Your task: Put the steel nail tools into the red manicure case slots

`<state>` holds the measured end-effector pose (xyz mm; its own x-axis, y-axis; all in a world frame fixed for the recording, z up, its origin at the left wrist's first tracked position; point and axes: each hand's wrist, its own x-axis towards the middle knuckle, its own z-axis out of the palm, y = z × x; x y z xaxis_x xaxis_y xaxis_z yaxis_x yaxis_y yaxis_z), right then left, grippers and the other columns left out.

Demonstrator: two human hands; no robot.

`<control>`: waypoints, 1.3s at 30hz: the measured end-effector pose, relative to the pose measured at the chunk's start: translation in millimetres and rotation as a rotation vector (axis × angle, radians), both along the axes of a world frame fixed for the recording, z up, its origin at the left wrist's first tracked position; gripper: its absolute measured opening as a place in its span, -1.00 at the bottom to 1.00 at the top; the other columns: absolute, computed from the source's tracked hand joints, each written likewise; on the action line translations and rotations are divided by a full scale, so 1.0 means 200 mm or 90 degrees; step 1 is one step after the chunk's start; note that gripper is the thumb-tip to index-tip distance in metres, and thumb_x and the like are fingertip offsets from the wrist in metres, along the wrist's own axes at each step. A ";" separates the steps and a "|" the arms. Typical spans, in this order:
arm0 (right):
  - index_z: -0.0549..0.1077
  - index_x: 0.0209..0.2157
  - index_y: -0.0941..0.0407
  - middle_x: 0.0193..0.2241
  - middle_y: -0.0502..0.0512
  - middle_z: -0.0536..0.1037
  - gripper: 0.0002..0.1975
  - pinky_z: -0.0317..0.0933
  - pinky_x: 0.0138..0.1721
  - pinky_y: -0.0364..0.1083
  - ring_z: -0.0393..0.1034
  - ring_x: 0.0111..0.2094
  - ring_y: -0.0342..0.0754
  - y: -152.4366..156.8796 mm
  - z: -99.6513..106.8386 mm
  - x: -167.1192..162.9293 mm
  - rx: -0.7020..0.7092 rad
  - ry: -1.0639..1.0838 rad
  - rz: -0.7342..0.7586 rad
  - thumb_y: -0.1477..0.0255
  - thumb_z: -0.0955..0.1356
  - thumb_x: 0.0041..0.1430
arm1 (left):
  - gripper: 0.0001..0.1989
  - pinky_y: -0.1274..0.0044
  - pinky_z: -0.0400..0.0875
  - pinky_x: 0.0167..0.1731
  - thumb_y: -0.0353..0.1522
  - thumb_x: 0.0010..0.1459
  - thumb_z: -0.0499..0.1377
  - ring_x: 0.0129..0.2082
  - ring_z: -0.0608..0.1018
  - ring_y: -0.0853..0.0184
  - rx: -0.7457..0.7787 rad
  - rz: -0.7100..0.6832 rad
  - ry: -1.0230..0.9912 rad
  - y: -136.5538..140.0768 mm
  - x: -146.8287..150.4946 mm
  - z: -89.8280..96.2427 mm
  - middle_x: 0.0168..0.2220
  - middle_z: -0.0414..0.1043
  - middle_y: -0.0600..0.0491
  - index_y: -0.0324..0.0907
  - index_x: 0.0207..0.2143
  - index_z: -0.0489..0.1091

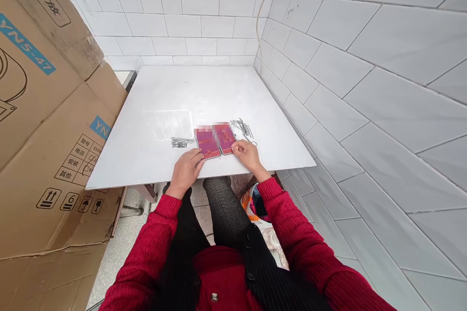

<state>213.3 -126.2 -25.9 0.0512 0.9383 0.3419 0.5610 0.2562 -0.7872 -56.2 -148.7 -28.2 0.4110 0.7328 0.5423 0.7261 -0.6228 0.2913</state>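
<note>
Red cards are being handled near the front edge of the white worktop, roughly midway along it: two small red cards are lying flat side by side, touching or nearly touching, their print blurred and unreadable. The left card is being touched at its near corner by the left hand, whose fingers are being held loosely curled and close together, resting on the surface rather than pinching anything. The right card is being touched at its near edge by the right hand; whether that edge is being pinched between thumb and fingertips or only pressed down cannot be told. Both wrists are being carried over the front edge, and red knitted sleeves are being worn. A small heap of metal pieces is lying just beside the left card, toward the left edge, and a second heap of metal pieces is lying just beyond the right card, toward the right edge; what kind of pieces they are is too small to tell. A clear plastic sheet is lying flat farther back. A large cardboard box is standing against the left edge, and white tiled walls are meeting behind the far right corner.
</note>
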 end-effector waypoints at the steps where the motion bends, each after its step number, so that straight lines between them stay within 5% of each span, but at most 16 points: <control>1: 0.51 -0.47 0.09 -0.50 -0.01 0.45 -0.87 0.11 -0.44 -0.14 0.20 -0.51 -0.13 0.00 0.00 0.00 0.002 0.000 0.002 0.38 0.35 0.10 | -0.76 0.22 0.49 0.11 -0.28 0.42 0.08 0.10 0.56 0.12 0.003 0.002 -0.001 0.00 0.00 0.00 0.08 0.55 -0.11 -0.13 -0.08 0.53; 33: 0.58 -0.46 0.12 -0.55 0.02 0.53 -0.72 0.16 -0.45 -0.11 0.24 -0.56 -0.12 0.00 -0.05 0.01 -0.057 0.097 -0.038 0.18 0.41 -0.02 | -0.77 0.23 0.48 0.11 -0.33 0.41 0.09 0.10 0.56 0.15 0.002 -0.022 -0.006 -0.03 0.00 -0.01 0.09 0.54 -0.11 -0.15 -0.04 0.51; 36: 0.58 -0.43 0.12 -0.53 0.04 0.53 -0.69 0.20 -0.43 -0.10 0.26 -0.54 -0.11 0.00 -0.06 0.01 -0.044 0.120 -0.043 0.15 0.40 0.00 | -0.74 0.26 0.46 0.14 -0.34 0.43 0.04 0.10 0.55 0.21 0.001 -0.030 -0.044 -0.03 -0.06 0.03 0.07 0.55 -0.07 -0.12 -0.04 0.52; 39: 0.57 -0.41 0.11 -0.50 0.04 0.53 -0.72 0.23 -0.40 -0.09 0.26 -0.52 -0.11 0.00 -0.03 -0.01 0.006 0.085 -0.036 0.18 0.38 0.06 | -0.72 0.16 0.33 0.24 -0.33 0.42 0.02 0.10 0.55 0.20 0.030 0.056 -0.059 0.00 -0.21 0.07 0.05 0.57 -0.03 -0.07 -0.08 0.55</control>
<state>212.0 -126.0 -31.9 0.1503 0.9291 0.3379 0.4649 0.2352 -0.8536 -97.8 -148.3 -14.2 0.2926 0.7363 0.6101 0.7495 -0.5728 0.3319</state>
